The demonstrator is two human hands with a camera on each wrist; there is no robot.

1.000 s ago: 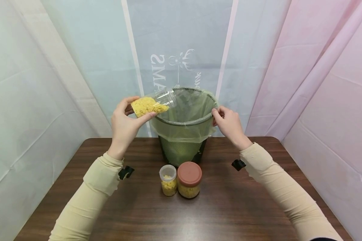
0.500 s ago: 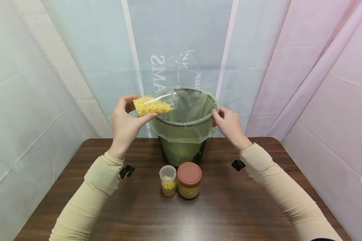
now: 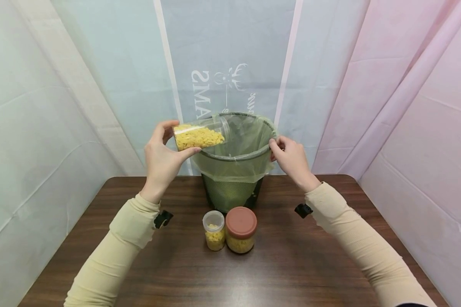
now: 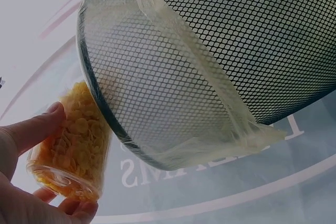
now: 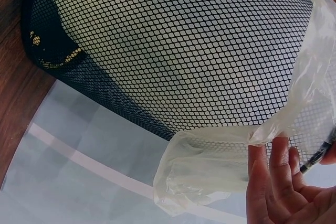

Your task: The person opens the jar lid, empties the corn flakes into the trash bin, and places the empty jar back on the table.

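Note:
My left hand (image 3: 163, 158) grips a clear plastic jar (image 3: 199, 135) of yellow flakes, tipped almost onto its side. Its mouth reaches over the left rim of a dark mesh wastebasket (image 3: 232, 192). In the left wrist view, thumb and fingers wrap the base end of the jar (image 4: 76, 145), and flakes fill much of it. A pale green bin liner (image 3: 234, 168) is folded over the basket's rim. At the right side of that rim, my right hand (image 3: 291, 158) pinches the edge with thumb and fingers; the right wrist view shows fingers (image 5: 282, 163) under the liner's fold.
In front of the basket stand a small clear jar (image 3: 214, 230) with a translucent lid and a wider jar (image 3: 241, 230) with a reddish lid, both holding yellow flakes. They stand on a dark wooden table (image 3: 169, 268). Fabric curtains (image 3: 322, 64) enclose the back and sides.
The left hand and tilted jar have shifted slightly right, bringing the jar's mouth further over the basket. Flakes have slid toward the mouth. My right hand stays at the rim.

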